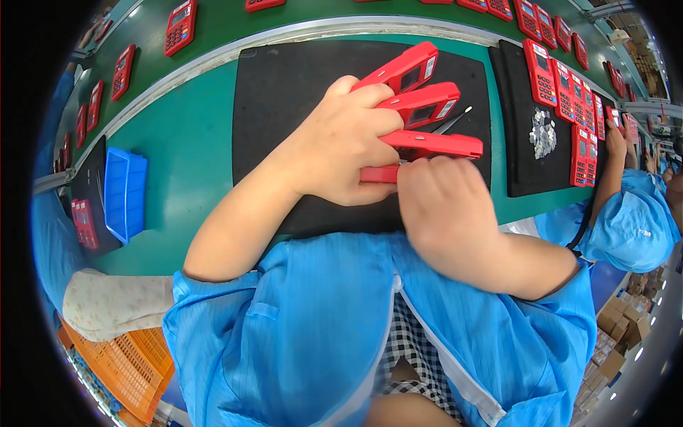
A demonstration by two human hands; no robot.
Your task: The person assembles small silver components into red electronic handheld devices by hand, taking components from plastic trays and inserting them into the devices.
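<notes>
My left hand (348, 139) grips several red card payment terminals, fanned out with its fingers threaded between them. The farthest terminal (411, 71) points up to the right. Below it come a second terminal (430, 104) and a third terminal (455, 144), their small screens partly showing. Nearest my body, part of another red terminal (377, 174) shows and runs behind my right hand (445, 199). That hand is closed, slightly blurred, its curled fingers against the nearer terminals; what they hold is hidden. Both hands are above a black mat (284, 85).
A thin tool with a pale tip (455, 119) lies on the mat. At right, a second black mat (523, 181) bears small pale pieces (543, 135) and red terminals (564, 89). A blue bin (126, 192) stands left. Terminals line the green conveyor (235, 25); a co-worker's hand (616, 142) is far right.
</notes>
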